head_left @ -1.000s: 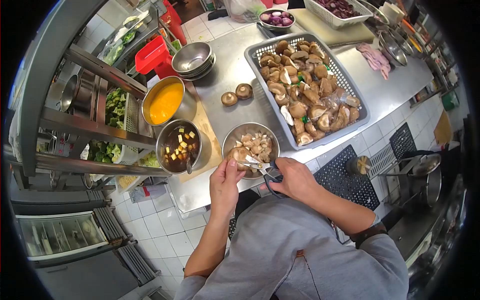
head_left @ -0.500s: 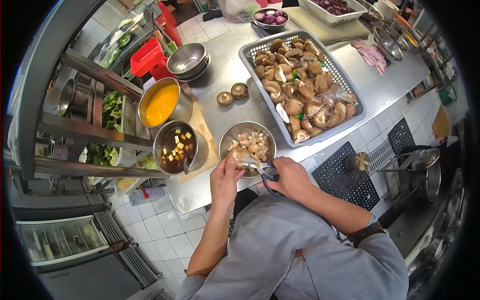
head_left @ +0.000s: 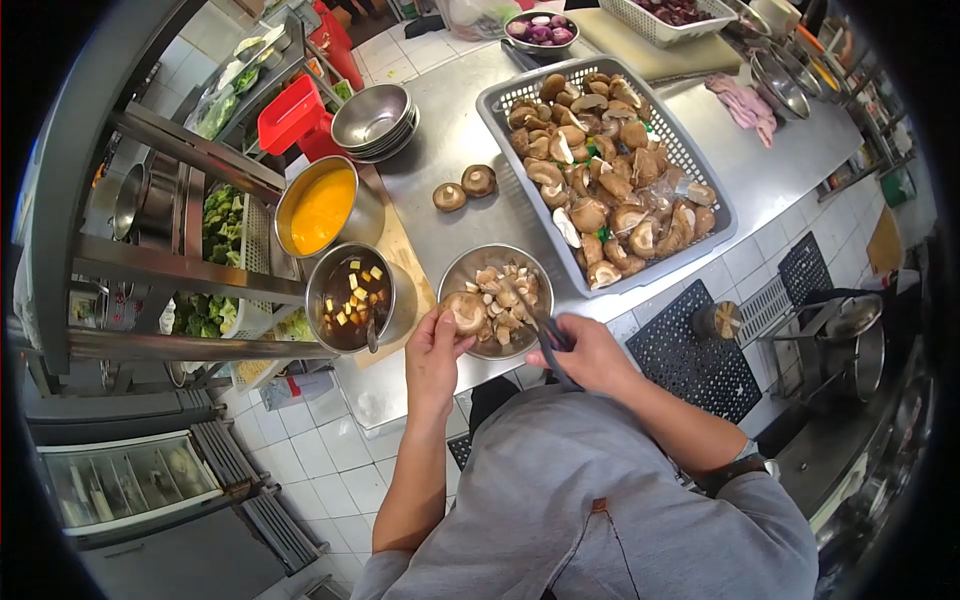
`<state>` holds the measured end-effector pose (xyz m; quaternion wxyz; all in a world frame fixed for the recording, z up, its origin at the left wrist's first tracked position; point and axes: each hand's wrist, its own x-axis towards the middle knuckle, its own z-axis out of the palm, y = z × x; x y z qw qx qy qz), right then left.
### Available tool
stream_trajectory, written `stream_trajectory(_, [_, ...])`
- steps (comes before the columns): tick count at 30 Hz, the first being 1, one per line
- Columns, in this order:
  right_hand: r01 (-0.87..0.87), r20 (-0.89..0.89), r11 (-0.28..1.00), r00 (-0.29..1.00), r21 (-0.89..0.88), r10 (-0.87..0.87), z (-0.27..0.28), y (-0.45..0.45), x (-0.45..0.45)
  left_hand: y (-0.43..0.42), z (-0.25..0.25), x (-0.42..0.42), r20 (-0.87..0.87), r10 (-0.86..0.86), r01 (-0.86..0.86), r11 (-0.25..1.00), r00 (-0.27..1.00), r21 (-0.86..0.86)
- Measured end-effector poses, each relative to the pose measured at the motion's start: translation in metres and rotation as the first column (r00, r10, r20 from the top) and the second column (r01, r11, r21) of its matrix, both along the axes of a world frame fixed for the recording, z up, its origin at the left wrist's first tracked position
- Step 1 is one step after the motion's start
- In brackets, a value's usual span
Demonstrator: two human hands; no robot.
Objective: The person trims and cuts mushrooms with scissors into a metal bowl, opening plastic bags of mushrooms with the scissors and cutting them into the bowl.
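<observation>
Left hand (head_left: pixel 433 352) pinching the mushroom (head_left: pixel 464 315) at its fingertips, by the bowl (head_left: pixel 461 269); right hand (head_left: pixel 596 356) gripping scissors (head_left: pixel 546 332), blades slanting forward-left; mushroom lies left of that hand, clear of the blades.

Smooth metal with a soft sheen is displayed across the worktop (head_left: pixel 455 120), echoed by the polished metal of the stacked bowls (head_left: pixel 370 118). Matt, plastic-looking handles are seen on the scissors (head_left: pixel 552 340). Perforated plastic is shown in the basket (head_left: pixel 686 148), glossy plastic in the red container (head_left: pixel 290 112), pale wood in the board (head_left: pixel 403 255), crumpled cloth in the rag (head_left: pixel 742 105) and matt fabric in the grey garment (head_left: pixel 640 470).
</observation>
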<state>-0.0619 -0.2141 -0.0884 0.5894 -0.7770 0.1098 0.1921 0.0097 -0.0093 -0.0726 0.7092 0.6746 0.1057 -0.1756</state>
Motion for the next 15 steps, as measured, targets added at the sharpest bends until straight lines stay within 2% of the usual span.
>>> stream_trajectory(2, [0.209, 0.354, 0.962, 0.925, -0.175, -0.136, 0.031, 0.009, 0.012, -0.005, 0.009, -0.004, -0.005, -0.043, 0.043, 0.999, 0.999, 0.023])
stream_trajectory(3, [0.220, 0.350, 0.959, 0.925, -0.178, -0.147, 0.030, 0.015, 0.020, -0.008, 0.013, -0.007, -0.004, -0.080, 0.081, 0.996, 0.997, 0.045])
stream_trajectory(5, [0.285, 0.628, 0.954, 0.760, -0.091, -0.167, 0.026, 0.026, 0.036, -0.012, 0.015, -0.011, 0.010, -0.132, 0.132, 0.990, 0.991, 0.042])
stream_trajectory(7, [0.240, 0.599, 0.968, 0.787, -0.075, -0.149, 0.031, 0.030, 0.044, -0.010, 0.017, -0.012, 0.029, -0.166, 0.164, 0.985, 0.986, 0.050])
stream_trajectory(9, [0.202, 0.541, 0.969, 0.836, -0.140, -0.096, 0.034, 0.027, 0.051, -0.006, 0.016, -0.011, 0.069, -0.176, 0.164, 0.974, 0.982, 0.155])
stream_trajectory(11, [0.254, 0.529, 0.955, 0.837, -0.155, -0.137, 0.037, 0.022, 0.060, 0.003, 0.018, -0.008, 0.047, -0.139, 0.131, 0.982, 0.989, 0.136])
stream_trajectory(13, [0.176, 0.478, 0.941, 0.878, -0.289, -0.017, 0.043, 0.015, 0.066, 0.011, 0.017, -0.007, -0.012, -0.028, 0.028, 1.000, 1.000, -0.014])
stream_trajectory(15, [0.156, 0.461, 0.936, 0.888, -0.317, 0.008, 0.049, 0.008, 0.064, 0.014, 0.018, -0.005, -0.019, -0.006, 0.005, 0.998, 1.000, -0.059])
